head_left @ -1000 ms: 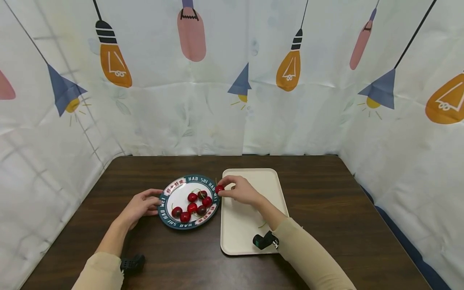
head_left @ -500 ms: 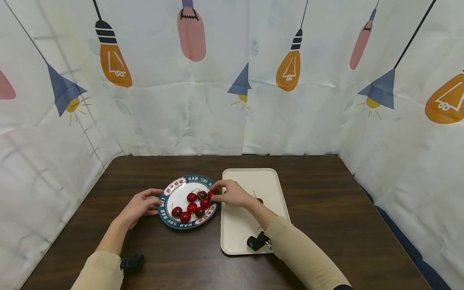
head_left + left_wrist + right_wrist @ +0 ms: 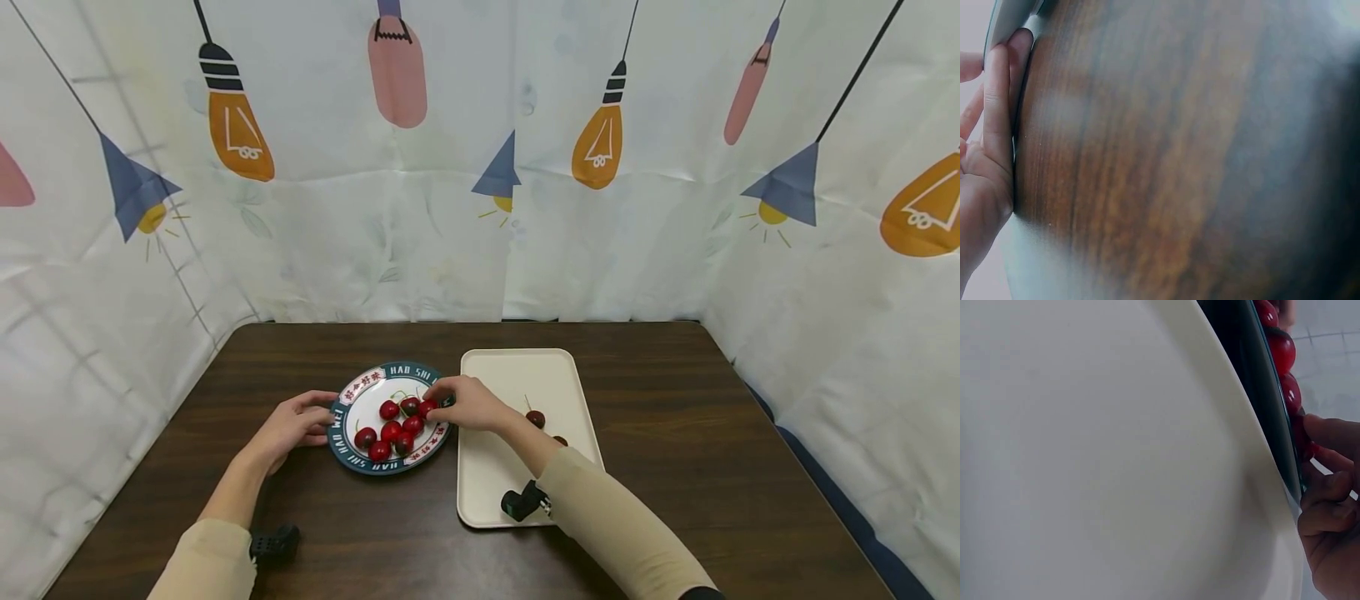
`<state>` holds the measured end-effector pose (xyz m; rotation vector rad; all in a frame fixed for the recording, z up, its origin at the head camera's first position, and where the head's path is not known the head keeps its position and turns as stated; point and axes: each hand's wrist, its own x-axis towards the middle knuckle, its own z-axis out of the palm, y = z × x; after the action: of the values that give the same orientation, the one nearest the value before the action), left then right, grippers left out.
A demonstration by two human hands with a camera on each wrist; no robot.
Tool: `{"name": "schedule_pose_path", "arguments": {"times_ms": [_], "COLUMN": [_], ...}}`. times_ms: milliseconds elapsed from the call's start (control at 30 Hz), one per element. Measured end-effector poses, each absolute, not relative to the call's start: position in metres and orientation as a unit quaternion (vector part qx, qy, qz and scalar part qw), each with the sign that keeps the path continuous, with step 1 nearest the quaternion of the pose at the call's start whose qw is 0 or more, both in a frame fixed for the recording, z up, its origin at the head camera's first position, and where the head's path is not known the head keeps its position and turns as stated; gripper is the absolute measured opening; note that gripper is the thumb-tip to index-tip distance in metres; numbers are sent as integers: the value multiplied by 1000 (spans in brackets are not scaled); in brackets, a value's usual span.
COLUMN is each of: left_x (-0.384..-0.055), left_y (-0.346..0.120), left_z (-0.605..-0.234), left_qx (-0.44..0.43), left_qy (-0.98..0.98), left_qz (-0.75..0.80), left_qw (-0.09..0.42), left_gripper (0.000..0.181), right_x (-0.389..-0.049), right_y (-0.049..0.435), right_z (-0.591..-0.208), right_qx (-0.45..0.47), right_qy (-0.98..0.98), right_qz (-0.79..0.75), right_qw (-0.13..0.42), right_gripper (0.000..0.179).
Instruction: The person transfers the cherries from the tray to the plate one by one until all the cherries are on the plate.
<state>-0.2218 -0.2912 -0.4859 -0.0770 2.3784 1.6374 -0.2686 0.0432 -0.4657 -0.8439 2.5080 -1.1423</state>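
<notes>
A round plate (image 3: 348,451) with a dark green lettered rim holds several red cherries (image 3: 391,431), a few with green stems. My left hand (image 3: 291,427) grips its left edge; in the left wrist view the fingers (image 3: 997,100) lie under the rim (image 3: 1007,22). My right hand (image 3: 474,406) reaches over the right rim and pinches a cherry (image 3: 427,408) against the group. The right wrist view shows that cherry (image 3: 1299,434) at the thumb and fingertips, partly hidden by them.
Right of the plate lies a cream rectangular tray (image 3: 491,467) under my right forearm. On it are a dark cherry (image 3: 536,418) with a stem and another cherry (image 3: 561,440), mostly hidden by the arm. Both stand on a dark wooden table (image 3: 660,433), with a patterned curtain (image 3: 450,250) behind.
My right hand has moved left with its cherry, from the plate's right rim onto the plate. Cherries there have shifted slightly left. Two tray cherries have come into view; my left hand stays put.
</notes>
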Motion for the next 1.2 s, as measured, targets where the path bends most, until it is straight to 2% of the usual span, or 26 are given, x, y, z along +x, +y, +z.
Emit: {"name": "schedule_pose_path", "arguments": {"times_ms": [400, 767, 1200], "left_x": [-222, -222, -222], "left_y": [-293, -293, -292], "left_z": [-487, -485, -487], "left_qx": [-26, -25, -26], "left_qy": [814, 811, 813], "left_qz": [566, 571, 569], "left_qw": [130, 127, 124], "left_gripper": [56, 55, 55], "right_x": [-268, -268, -264], "right_y": [50, 80, 129], "right_z": [-457, -447, -442], "right_qx": [-284, -276, -246], "right_qy": [861, 839, 867], "right_qz": [-398, -447, -424], "right_qw": [138, 141, 82], "right_gripper": [37, 32, 27]}}
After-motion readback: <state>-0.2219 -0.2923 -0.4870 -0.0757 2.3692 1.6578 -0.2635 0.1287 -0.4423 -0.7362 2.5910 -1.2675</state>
